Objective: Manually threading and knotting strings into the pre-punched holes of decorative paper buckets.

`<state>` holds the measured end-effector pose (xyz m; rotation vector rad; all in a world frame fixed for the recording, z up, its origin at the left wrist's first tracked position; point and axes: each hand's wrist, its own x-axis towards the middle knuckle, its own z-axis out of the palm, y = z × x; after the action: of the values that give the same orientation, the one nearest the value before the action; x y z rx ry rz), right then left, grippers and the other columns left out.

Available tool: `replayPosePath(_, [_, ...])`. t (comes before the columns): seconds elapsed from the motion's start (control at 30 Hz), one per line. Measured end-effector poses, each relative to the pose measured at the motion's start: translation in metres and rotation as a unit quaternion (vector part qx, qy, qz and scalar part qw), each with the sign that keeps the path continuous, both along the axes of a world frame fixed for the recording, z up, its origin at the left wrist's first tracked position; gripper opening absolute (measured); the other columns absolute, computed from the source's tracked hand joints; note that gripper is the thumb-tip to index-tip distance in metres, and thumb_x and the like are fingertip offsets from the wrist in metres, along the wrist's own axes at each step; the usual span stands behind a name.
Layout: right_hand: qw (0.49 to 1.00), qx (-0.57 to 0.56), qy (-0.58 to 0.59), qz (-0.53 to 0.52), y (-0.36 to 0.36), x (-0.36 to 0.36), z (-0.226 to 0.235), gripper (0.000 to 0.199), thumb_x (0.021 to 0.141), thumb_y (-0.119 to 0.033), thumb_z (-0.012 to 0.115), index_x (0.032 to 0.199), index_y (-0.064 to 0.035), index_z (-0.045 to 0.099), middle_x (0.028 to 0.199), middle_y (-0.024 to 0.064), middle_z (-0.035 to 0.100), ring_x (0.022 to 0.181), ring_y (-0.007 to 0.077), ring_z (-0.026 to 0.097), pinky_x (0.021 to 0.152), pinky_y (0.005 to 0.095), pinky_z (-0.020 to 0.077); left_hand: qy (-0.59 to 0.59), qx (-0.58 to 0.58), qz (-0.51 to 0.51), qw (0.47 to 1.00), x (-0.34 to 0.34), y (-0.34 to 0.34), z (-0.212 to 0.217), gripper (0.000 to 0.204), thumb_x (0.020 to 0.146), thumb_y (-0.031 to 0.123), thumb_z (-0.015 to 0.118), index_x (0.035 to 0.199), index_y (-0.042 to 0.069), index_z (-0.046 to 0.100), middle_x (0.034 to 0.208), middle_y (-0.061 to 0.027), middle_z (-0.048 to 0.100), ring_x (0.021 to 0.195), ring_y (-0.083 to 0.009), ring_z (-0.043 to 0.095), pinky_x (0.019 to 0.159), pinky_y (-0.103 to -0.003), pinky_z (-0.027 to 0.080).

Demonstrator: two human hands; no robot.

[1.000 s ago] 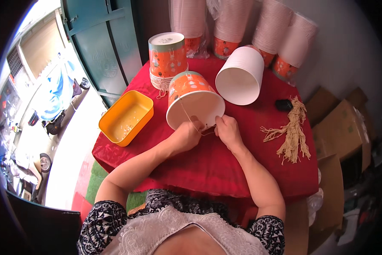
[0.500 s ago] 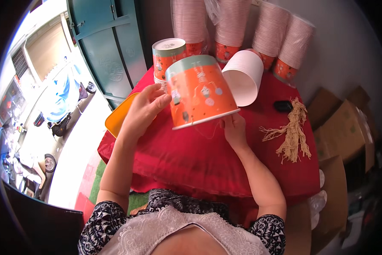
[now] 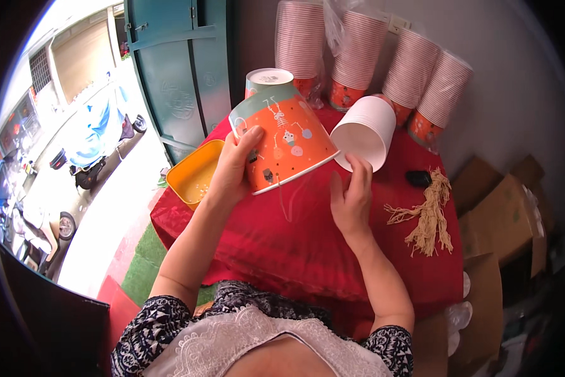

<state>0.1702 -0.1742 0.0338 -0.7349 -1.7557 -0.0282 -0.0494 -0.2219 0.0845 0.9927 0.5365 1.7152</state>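
Head view: orange paper bucket [image 3: 287,146] held tilted above red table [image 3: 307,251].
L hand [image 3: 232,166] grip clamped on bucket's side; R hand [image 3: 351,198] open, fingers spread, just under rim beside white bucket stack [image 3: 364,132]. Thin string hung from rim.

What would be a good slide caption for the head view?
Left hand lifts an orange tub over a red table; right hand steadies its rim.

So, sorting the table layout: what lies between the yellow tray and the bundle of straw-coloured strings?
In the head view, between the yellow tray and the string bundle lies red tablecloth, with the left hand, held orange paper bucket and right hand above it.
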Motion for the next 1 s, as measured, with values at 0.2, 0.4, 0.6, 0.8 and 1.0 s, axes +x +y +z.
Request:
replayPosePath(0.2, [0.861, -0.261, 0.211, 0.383, -0.048, -0.037, 0.022, 0.029, 0.095, -0.02, 0.066, 0.109, 0.004, 0.059, 0.099, 0.0081, 0.063, 0.086, 0.0116, 0.058, 0.073, 0.0284, 0.0481, 0.036, 0.029, 0.054, 0.997, 0.0, 0.002, -0.003, 0.049, 0.091, 0.03, 0.068, 0.124, -0.001, 0.049, 0.113, -0.012, 0.064, 0.098, -0.0174, 0.067, 0.086, -0.033, 0.056])
replayPosePath(0.4, [0.829, -0.358, 0.226, 0.366, -0.059, -0.051, 0.017, 0.022, 0.095, -0.016, 0.066, 0.084, 0.0022, 0.063, 0.073, -0.0015, 0.06, 0.064, 0.0033, 0.046, 0.055, 0.0234, 0.0391, 0.072, 0.018, 0.161, 0.984, 0.001, -0.003, -0.01, 0.063, 0.088, 0.034, 0.072, 0.132, 0.0, 0.041, 0.118, -0.0131, 0.06, 0.104, -0.0193, 0.064, 0.09, -0.033, 0.054])
replayPosePath(0.6, [0.982, 0.016, 0.043, 0.185, -0.058, -0.056, 0.022, 0.008, 0.08, 0.005, 0.07, 0.078, 0.0007, 0.063, 0.064, 0.011, 0.056, 0.053, 0.0229, 0.055, 0.048, 0.032, 0.0428, 0.217, 0.059, 0.37, 0.901, -0.032, -0.02, 0.003, 0.096, 0.074, 0.024, 0.085, 0.142, 0.0, 0.023, 0.125, -0.0169, 0.051, 0.11, -0.0225, 0.058, 0.087, -0.033, 0.054])
replayPosePath(0.8, [0.982, 0.064, -0.034, 0.172, -0.031, -0.024, 0.012, 0.006, 0.079, 0.005, 0.067, 0.078, 0.0003, 0.063, 0.063, 0.0108, 0.057, 0.054, 0.0251, 0.058, 0.05, 0.0352, 0.0452, 0.293, 0.098, 0.476, 0.823, -0.102, 0.001, 0.035, 0.102, 0.07, 0.024, 0.085, 0.142, -0.002, 0.019, 0.123, -0.0187, 0.051, 0.11, -0.024, 0.059, 0.088, -0.033, 0.055])
replayPosePath(1.0, [0.996, -0.051, 0.002, 0.08, 0.019, 0.006, -0.031, 0.01, 0.085, -0.001, 0.064, 0.076, 0.0007, 0.061, 0.068, 0.0136, 0.062, 0.059, 0.0288, 0.062, 0.051, 0.0367, 0.0472, 0.364, 0.07, 0.526, 0.765, -0.185, 0.073, 0.037, 0.114, 0.069, 0.035, 0.086, 0.147, -0.005, 0.013, 0.127, -0.0237, 0.048, 0.112, -0.031, 0.058, 0.092, -0.036, 0.054])
